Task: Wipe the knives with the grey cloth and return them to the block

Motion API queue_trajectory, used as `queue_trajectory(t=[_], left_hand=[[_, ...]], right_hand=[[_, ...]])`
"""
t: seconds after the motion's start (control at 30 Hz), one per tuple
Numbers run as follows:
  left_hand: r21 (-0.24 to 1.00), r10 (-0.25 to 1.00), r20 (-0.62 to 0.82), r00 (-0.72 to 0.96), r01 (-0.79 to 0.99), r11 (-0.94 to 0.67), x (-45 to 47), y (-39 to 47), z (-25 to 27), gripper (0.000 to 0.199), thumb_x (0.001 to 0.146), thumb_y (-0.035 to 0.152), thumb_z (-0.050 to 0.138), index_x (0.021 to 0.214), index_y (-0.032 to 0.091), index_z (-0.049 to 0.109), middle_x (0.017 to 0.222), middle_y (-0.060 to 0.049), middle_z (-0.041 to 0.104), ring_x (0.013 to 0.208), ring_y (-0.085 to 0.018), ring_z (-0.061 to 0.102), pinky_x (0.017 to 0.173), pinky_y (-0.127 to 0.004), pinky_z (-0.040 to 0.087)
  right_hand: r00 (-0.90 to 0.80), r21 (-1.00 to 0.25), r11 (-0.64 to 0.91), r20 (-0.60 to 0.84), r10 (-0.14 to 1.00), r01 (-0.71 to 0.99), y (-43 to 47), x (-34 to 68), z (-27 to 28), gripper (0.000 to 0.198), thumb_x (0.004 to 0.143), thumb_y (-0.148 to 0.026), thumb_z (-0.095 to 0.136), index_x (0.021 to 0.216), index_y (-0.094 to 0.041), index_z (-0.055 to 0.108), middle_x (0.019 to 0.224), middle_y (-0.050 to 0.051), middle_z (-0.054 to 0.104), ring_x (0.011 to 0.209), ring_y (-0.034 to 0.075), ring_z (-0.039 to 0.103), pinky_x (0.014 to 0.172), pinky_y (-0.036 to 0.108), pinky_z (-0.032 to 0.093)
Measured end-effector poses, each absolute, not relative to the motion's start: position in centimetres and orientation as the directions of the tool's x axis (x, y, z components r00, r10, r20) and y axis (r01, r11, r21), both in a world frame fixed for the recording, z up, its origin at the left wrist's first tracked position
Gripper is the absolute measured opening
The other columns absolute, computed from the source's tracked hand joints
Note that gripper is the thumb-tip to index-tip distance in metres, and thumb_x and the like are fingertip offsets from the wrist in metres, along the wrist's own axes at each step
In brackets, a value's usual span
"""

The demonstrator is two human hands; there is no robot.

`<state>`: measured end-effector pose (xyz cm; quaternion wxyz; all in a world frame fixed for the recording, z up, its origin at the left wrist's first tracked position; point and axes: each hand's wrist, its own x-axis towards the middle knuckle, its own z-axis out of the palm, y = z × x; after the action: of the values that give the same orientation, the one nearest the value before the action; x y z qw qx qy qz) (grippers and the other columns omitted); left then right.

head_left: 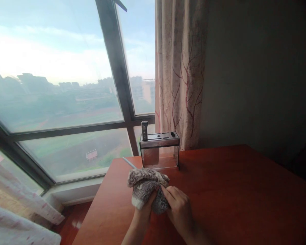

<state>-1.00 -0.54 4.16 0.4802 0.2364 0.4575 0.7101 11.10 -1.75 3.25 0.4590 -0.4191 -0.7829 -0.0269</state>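
Left hand [142, 211] and right hand [180, 209] together gripped grey fluffy cloth [146, 189] over red worktop [219, 190], fingers closed around it. Thin blade [129, 162], probably knife, stuck out from cloth; wiping seemed underway. Knife block [159, 149] stood just behind.

Both hands at near table edge, left hand [142, 212] and right hand [180, 211] touching grey fluffy cloth [146, 189]. Behind cloth, steel knife block with clear front [159, 149] on red-brown wooden table [232, 190]. Thin blade tip [129, 162] left of block. Patterned curtain [180, 68] behind block, window [61, 85] left.
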Motion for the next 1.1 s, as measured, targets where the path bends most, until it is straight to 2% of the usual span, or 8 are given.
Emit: queue_trajectory(t=[0.1, 0.2, 0.27, 0.37, 0.47, 0.6, 0.77, 1.1], left_hand=[[0.858, 0.912, -0.104, -0.396, -0.500, -0.119, -1.6, -0.7, 4.8, 0.046, 0.045, 0.028, 0.088, 0.085, 0.017, 0.067, 0.087, -0.007, 0.074, 0.085, -0.029, 0.070, 0.082, -0.040, 0.055], [0.815, 0.925, -0.129, -0.357, -0.570, -0.106, -2.2, -0.8, 5.6, 0.046, 0.046, 0.027, 0.088, 0.086, 0.016, 0.067, 0.083, -0.006, 0.074, 0.083, -0.029, 0.070, 0.080, -0.041, 0.056], [0.792, 0.929, -0.142, -0.341, -0.602, -0.099, -2.6, -0.8, 6.0, 0.044, 0.047, 0.025, 0.087, 0.086, 0.016, 0.067, 0.080, -0.005, 0.073, 0.083, -0.029, 0.070, 0.078, -0.041, 0.057], [0.771, 0.946, -0.155, -0.283, -0.634, -0.064, -3.4, -0.7, 6.4, 0.039, 0.048, 0.022, 0.087, 0.082, 0.016, 0.068, 0.076, -0.005, 0.073, 0.082, -0.030, 0.070, 0.075, -0.041, 0.058], [0.720, 0.955, -0.142, -0.260, -0.689, -0.080, -4.3, -0.5, 6.6, 0.040, 0.052, 0.021, 0.085, 0.088, 0.017, 0.069, 0.080, -0.004, 0.074, 0.085, -0.029, 0.070, 0.077, -0.040, 0.057], [0.655, 0.935, -0.100, -0.341, -0.730, -0.196, -6.0, 0.2, 7.1, 0.041, 0.061, 0.021, 0.080, 0.101, 0.022, 0.068, 0.093, -0.002, 0.074, 0.093, -0.026, 0.068, 0.084, -0.039, 0.054], [0.653, 0.910, -0.174, -0.376, -0.736, -0.179, -6.9, 0.8, 7.3, 0.031, 0.065, 0.023, 0.077, 0.095, 0.019, 0.070, 0.095, -0.005, 0.074, 0.096, -0.028, 0.067, 0.086, -0.038, 0.053], [0.766, 0.886, -0.011, -0.465, -0.573, -0.292, -2.4, -0.4, 6.3, 0.060, 0.051, 0.018, 0.087, 0.105, 0.029, 0.062, 0.096, 0.001, 0.073, 0.094, -0.024, 0.068, 0.087, -0.036, 0.054]], right_hand=[[-0.226, -0.472, 0.671, 0.696, 0.682, 0.572, -1.8, 10.9, 3.5, 0.033, 0.094, -0.024, 0.042, 0.119, -0.019, 0.062, 0.083, 0.009, 0.069, 0.072, 0.024, 0.065, 0.063, 0.034, 0.049], [-0.179, -0.712, 0.601, 0.579, 0.795, 0.364, -1.7, 10.8, 4.2, 0.027, 0.092, -0.028, 0.049, 0.109, -0.019, 0.068, 0.090, 0.010, 0.073, 0.080, 0.024, 0.068, 0.070, 0.031, 0.051], [-0.166, -0.870, 0.452, 0.425, 0.890, 0.195, -1.3, 10.8, 4.6, 0.026, 0.090, -0.034, 0.054, 0.102, -0.019, 0.071, 0.087, 0.009, 0.073, 0.079, 0.022, 0.068, 0.069, 0.029, 0.051], [-0.208, -0.985, 0.173, 0.172, 0.963, -0.013, -0.7, 11.2, 4.8, 0.035, 0.086, -0.045, 0.057, 0.103, -0.017, 0.070, 0.069, 0.004, 0.069, 0.057, 0.017, 0.062, 0.050, 0.024, 0.045], [-0.236, -0.994, 0.084, 0.100, 0.967, -0.076, -0.3, 12.0, 5.0, 0.036, 0.082, -0.046, 0.062, 0.101, -0.015, 0.069, 0.065, 0.002, 0.066, 0.051, 0.013, 0.055, 0.046, 0.022, 0.039], [-0.238, -0.982, 0.183, 0.169, 0.956, 0.038, -0.1, 13.3, 6.0, 0.025, 0.079, -0.036, 0.066, 0.094, -0.016, 0.072, 0.078, 0.005, 0.070, 0.066, 0.016, 0.061, 0.060, 0.024, 0.045], [-0.243, -0.959, 0.252, 0.216, 0.946, 0.130, -0.4, 14.0, 7.0, 0.021, 0.080, -0.029, 0.065, 0.097, -0.020, 0.072, 0.096, 0.006, 0.072, 0.088, 0.022, 0.064, 0.078, 0.028, 0.047], [-0.121, -0.968, 0.236, 0.226, 0.967, 0.081, -0.2, 12.5, 4.9, 0.047, 0.092, -0.050, 0.043, 0.075, -0.015, 0.069, 0.053, 0.001, 0.059, 0.049, 0.014, 0.053, 0.048, 0.023, 0.037]])
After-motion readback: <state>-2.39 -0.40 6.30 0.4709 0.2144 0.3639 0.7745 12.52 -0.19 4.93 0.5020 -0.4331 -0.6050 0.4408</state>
